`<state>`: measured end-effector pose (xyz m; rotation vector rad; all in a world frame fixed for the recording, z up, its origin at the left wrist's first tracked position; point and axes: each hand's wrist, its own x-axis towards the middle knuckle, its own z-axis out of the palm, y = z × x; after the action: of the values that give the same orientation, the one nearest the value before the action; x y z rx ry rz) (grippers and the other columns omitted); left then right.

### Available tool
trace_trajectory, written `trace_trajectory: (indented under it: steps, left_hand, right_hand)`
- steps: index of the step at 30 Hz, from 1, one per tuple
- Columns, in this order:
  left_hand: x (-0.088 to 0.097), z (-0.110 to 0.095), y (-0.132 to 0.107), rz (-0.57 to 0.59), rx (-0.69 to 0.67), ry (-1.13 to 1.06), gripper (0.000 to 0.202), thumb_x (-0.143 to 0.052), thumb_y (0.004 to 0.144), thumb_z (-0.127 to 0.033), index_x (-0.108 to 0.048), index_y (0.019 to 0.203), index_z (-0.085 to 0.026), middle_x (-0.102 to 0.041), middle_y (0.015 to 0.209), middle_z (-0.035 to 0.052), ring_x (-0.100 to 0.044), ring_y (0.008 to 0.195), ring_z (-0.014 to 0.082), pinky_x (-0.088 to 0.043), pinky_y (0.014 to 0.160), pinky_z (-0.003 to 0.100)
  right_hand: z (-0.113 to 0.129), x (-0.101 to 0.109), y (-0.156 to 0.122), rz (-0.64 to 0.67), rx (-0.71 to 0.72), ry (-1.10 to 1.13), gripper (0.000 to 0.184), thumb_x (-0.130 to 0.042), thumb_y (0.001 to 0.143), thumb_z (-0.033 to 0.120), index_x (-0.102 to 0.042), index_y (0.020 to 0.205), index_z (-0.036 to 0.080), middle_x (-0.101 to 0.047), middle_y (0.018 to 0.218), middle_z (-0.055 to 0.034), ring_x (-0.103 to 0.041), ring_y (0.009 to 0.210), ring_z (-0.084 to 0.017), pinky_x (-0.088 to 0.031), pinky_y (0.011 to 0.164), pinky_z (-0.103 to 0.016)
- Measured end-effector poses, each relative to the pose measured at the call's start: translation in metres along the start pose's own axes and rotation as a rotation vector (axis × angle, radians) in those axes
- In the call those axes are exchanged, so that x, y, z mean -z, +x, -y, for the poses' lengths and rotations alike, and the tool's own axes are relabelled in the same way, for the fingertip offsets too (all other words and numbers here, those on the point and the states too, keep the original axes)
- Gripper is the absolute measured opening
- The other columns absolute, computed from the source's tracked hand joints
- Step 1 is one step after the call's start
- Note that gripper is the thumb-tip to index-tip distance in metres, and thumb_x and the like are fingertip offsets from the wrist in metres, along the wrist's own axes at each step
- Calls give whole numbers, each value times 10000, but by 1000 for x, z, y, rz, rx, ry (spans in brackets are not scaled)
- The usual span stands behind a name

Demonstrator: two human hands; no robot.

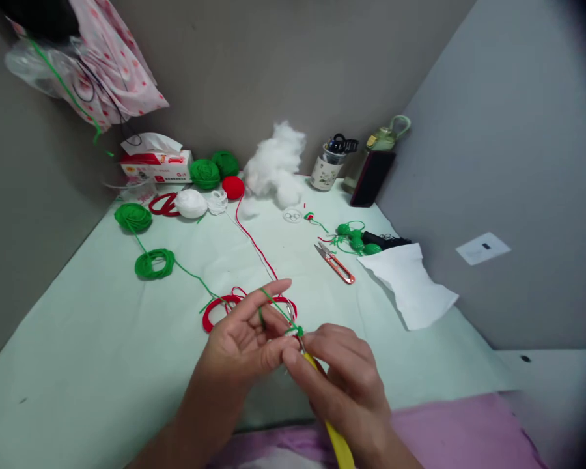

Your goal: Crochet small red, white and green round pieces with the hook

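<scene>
My left hand (247,342) is raised over the near part of the table, with green yarn (273,303) running over the outstretched index finger while thumb and fingers pinch a tiny green crocheted piece (299,331). My right hand (344,384) is closed around a yellow-handled crochet hook (339,446), whose tip is in that green piece. The green strand leads left across the table to a loose green yarn coil (155,264). A red yarn ring (222,309) lies just beyond my hands.
On the pale green table (78,339): orange-handled thread snips (336,264), small green crocheted pieces (356,241), white paper (410,283), white stuffing (276,166), green, red and white yarn balls, a tissue box (156,166), a cup of tools (328,169), a bottle (385,137).
</scene>
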<state>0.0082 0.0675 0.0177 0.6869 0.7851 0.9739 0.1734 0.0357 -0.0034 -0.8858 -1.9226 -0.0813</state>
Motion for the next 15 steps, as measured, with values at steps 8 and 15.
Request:
trace_trajectory:
  steps: [8, 15]
  left_hand:
    - [7, 0, -8, 75, 101, -56, 465, -932, 760, -309, -808, 1206, -270, -611, 822, -11, -572, 766, 113, -486, 744, 218]
    - [9, 5, -15, 17, -108, 217, 314, -896, 819, -273, -840, 1127, -305, -677, 844, -4, -623, 849, 136, -518, 796, 218]
  right_hand:
    - [2, 24, 2, 20, -324, 468, 324, -585, 1013, 95, -749, 1242, 255, -777, 1070, -74, -746, 959, -204, -636, 802, -344]
    - [6, 17, 2, -185, -639, 867, 177, -619, 1026, 235, -796, 1014, 223, -736, 891, -50, -688, 669, -153, -577, 580, -289]
